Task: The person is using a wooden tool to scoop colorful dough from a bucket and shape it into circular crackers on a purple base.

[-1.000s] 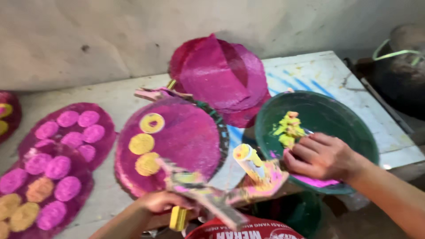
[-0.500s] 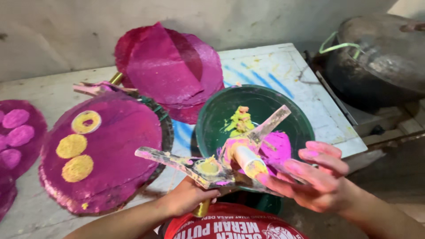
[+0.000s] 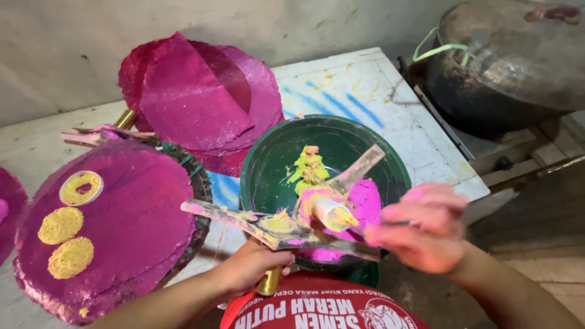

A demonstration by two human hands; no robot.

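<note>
Worktop (image 3: 390,91) white, blue-streaked, below a grey wall | left hand (image 3: 253,268) closed on brass handle (image 3: 269,281) of crossed-stick tool (image 3: 286,222) at near edge | right hand (image 3: 423,228) blurred, fingers curled at tool's pink end, grip unclear | green bowl (image 3: 268,158) just behind | pink round tray (image 3: 103,225) left | pink sheets (image 3: 195,97) far edge.

The basin (image 3: 268,164) sits between the tray (image 3: 122,244) and the wok (image 3: 506,79).
</note>
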